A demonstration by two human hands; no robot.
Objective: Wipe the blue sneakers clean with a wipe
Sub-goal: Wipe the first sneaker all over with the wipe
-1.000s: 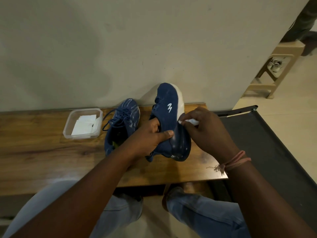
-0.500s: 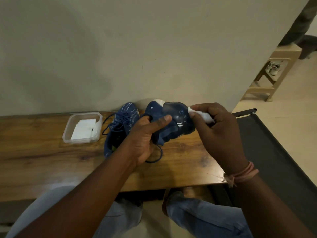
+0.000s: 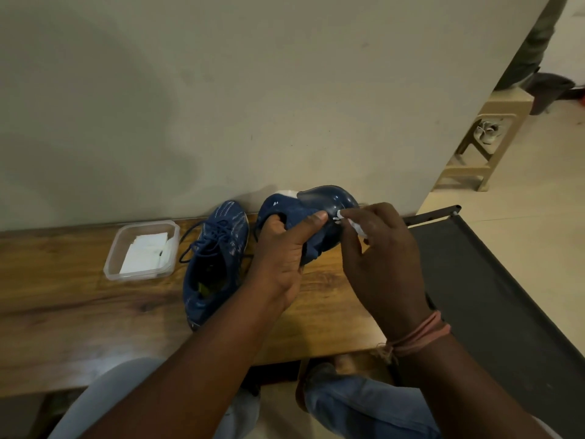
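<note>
Left hand (image 3: 285,248) grips one blue sneaker (image 3: 316,217) by its collar, thumb laid across the outer side and the other fingers curled into the opening, holding it lifted above the table (image 3: 79,312) near the far edge toward the right end. Right hand (image 3: 380,248), with a pinkish thread band at the wrist, pinches a small bunched white wipe (image 3: 354,224) between fingers and thumb and presses its tip against the glossy dark-blue heel panel. By the look of it the step in hand is wiping the heel and rear side of this shoe; the next move probably calls for rubbing the wipe along the shiny panel and then turning the shoe in the left hand so that the white sole edge at its top comes under the wipe. Just left of the lifted shoe the second sneaker (image 3: 215,264) rests on the table, laces loose, toe toward the wall, apparently awaiting its turn. Farther left a clear plastic tub (image 3: 110,267) holds folded white wipes (image 3: 144,253). A small white mark shows on the held shoe's side, too blurred to read; no other writing is legible. Beyond the table is a plain wall (image 3: 221,106).
</note>
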